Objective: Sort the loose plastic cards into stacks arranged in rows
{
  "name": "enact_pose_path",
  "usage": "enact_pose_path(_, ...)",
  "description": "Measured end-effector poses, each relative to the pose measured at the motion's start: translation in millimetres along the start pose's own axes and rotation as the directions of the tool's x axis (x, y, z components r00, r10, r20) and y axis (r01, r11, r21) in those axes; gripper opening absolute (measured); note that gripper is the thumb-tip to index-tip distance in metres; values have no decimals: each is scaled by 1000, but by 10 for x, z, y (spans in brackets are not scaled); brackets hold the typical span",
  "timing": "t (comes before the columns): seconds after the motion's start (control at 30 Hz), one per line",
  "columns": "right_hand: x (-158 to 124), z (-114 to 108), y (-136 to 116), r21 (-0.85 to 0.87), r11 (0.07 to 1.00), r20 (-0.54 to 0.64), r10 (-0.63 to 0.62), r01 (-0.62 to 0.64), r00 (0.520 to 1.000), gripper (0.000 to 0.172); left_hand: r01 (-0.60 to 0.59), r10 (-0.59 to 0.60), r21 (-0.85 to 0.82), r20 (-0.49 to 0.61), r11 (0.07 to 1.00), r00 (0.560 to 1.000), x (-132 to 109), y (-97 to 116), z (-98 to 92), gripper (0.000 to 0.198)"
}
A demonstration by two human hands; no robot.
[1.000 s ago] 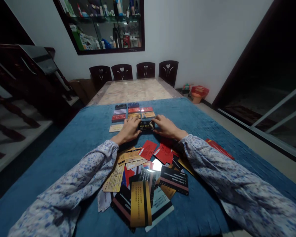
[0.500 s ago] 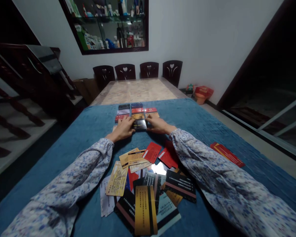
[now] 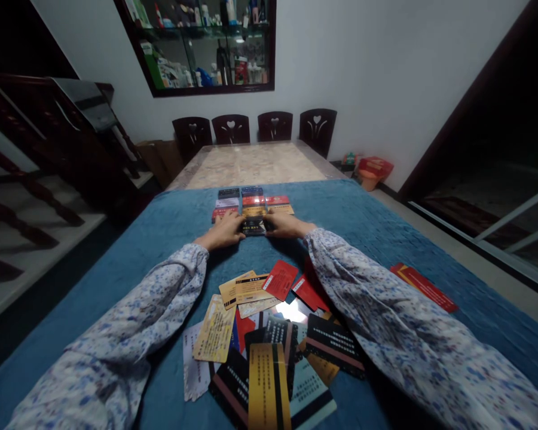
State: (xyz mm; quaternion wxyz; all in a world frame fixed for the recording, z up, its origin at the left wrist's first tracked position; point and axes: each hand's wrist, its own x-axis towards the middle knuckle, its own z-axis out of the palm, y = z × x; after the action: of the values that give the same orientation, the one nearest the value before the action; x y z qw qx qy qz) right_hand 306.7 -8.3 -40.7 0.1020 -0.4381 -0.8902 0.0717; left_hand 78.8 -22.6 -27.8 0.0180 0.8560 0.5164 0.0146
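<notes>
A black card [image 3: 253, 226] with pale lettering lies at the near end of the middle column of laid-out cards. My left hand [image 3: 225, 230] has its fingers on the card's left edge, and my right hand [image 3: 286, 226] pinches the right edge. Left of it, a column with a red card [image 3: 225, 212] is partly covered by my left hand. To the right, a red and a yellow card [image 3: 280, 202] sit above my right hand. Between my forearms spreads a loose pile, with a gold card [image 3: 268, 385], a red card [image 3: 280, 279] and a black striped card [image 3: 334, 341].
Blue cloth [image 3: 161, 239] covers the near part of the table, and the bare stone-patterned top [image 3: 260, 160] shows beyond. A few red cards [image 3: 424, 286] lie apart at the right. Dark chairs [image 3: 318, 128] line the far end.
The view has shifted slightly, moving the scene a little to the right. Both hands stay at the black card, and the glare on it has shrunk.
</notes>
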Motion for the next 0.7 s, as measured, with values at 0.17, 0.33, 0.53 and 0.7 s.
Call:
enact_pose_path(0.17, 19, -34, -17, -37, 999, 45, 13, -11, 999, 41, -8, 9, -27, 25, 1000, 1000, 52, -54, 25, 53)
enact_pose_path(0.33, 14, -79, -42, -21, 1000, 64, 16, -15, 998, 40, -26, 27, -28, 47, 999, 999, 83, -66, 28, 52)
enact_pose_path(0.53, 6, -102, -51, 12, 999, 77, 32, -33, 997, 38, -35, 37, -20, 68, 999, 997, 93, -72, 16, 51)
enact_pose_path(0.7, 7, -61, -9, 6, 1000, 49, -3, 2, 999, 40, -47, 47, 0, 78, 999, 996, 96, -74, 3, 49)
